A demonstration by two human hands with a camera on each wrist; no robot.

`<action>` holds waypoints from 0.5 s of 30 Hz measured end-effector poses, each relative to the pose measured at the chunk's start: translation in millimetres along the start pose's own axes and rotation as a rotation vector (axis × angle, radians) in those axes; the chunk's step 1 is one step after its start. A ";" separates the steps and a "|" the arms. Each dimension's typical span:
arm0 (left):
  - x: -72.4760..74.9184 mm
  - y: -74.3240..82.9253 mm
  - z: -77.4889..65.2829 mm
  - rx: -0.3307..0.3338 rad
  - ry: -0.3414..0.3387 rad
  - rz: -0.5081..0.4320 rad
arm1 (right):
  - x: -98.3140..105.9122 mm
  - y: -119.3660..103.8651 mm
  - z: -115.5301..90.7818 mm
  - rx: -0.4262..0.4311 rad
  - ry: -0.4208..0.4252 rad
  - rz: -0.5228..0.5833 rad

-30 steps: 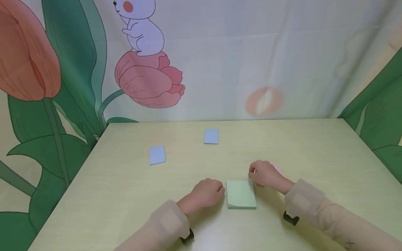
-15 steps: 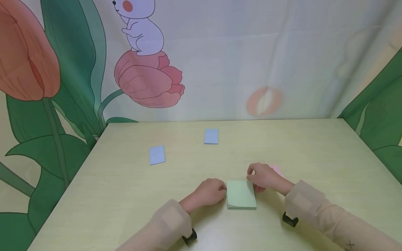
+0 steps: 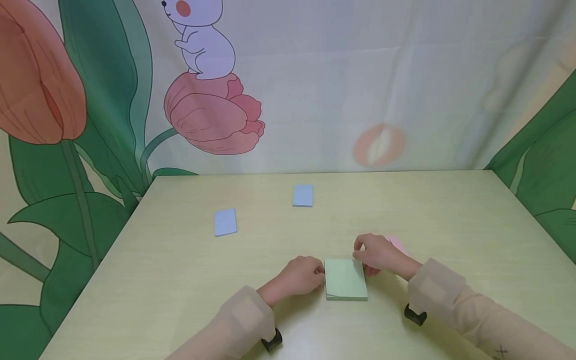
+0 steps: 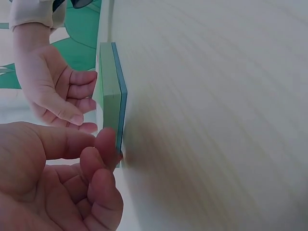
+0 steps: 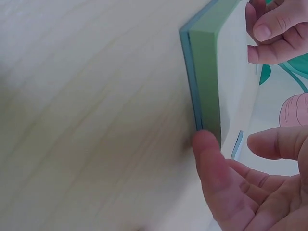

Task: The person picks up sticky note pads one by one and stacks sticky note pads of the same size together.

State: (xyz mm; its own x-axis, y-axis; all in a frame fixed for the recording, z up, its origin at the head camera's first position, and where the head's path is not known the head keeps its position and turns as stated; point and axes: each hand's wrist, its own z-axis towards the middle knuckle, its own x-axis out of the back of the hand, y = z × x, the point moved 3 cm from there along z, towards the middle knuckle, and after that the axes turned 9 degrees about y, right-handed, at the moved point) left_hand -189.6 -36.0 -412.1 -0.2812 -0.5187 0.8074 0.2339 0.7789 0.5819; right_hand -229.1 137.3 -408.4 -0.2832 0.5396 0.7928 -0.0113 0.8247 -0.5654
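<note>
A pale green sticky note pad point(image 3: 345, 280) lies on the table between both hands, one bottom corner of its top sheet slightly lifted. Beneath it a thin blue layer point(image 4: 122, 96) shows in the wrist views. My left hand point(image 3: 297, 276) is at the pad's left edge, fingers loosely bent, fingertips touching the side. At the right edge, my right hand point(image 3: 379, 251) touches the stack's side with a fingertip point(image 5: 206, 142); its thumb stays apart from the pad. Neither hand is wrapped round the stack. A pink piece point(image 3: 397, 244) is partly hidden behind the right wrist.
Two small blue pads lie farther off: one blue pad point(image 3: 225, 222) at left, another blue pad point(image 3: 303, 195) near the back edge. A printed curtain point(image 3: 310, 100) hangs behind the pale wooden table point(image 3: 180, 280).
Since a second ago, my left hand has shifted slightly right to the pad's edge, and my right hand slightly left and down against the other side. The pad stays in place.
</note>
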 end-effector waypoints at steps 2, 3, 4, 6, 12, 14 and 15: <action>1.2 -1.6 1.0 0.003 -0.002 0.013 | 1.7 -0.5 -0.2 -0.003 -0.002 -0.007; 2.0 -2.7 1.8 0.005 -0.004 0.020 | 2.6 -0.6 -0.1 -0.003 -0.002 -0.011; 2.9 -4.0 2.7 0.008 -0.005 0.026 | 3.7 -0.9 -0.4 -0.004 -0.001 -0.012; 5.2 -7.1 5.0 0.015 -0.008 0.033 | 6.1 -1.4 -0.2 -0.005 0.003 -0.016; 14.9 -18.4 14.3 0.044 0.000 0.034 | 10.4 -3.6 2.2 0.020 0.040 -0.023; 17.7 -22.5 17.4 0.044 0.011 0.043 | 11.5 -4.8 4.0 0.028 0.052 -0.017; 19.1 -24.0 18.6 0.045 0.016 0.045 | 11.9 -5.3 5.2 0.038 0.058 -0.016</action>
State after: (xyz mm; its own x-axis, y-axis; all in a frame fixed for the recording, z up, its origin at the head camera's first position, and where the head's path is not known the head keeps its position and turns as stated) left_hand -217.9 -58.0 -412.4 -0.2565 -0.4880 0.8343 0.2035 0.8165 0.5402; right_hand -237.4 138.5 -397.1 -0.2266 0.5365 0.8129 -0.0524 0.8267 -0.5602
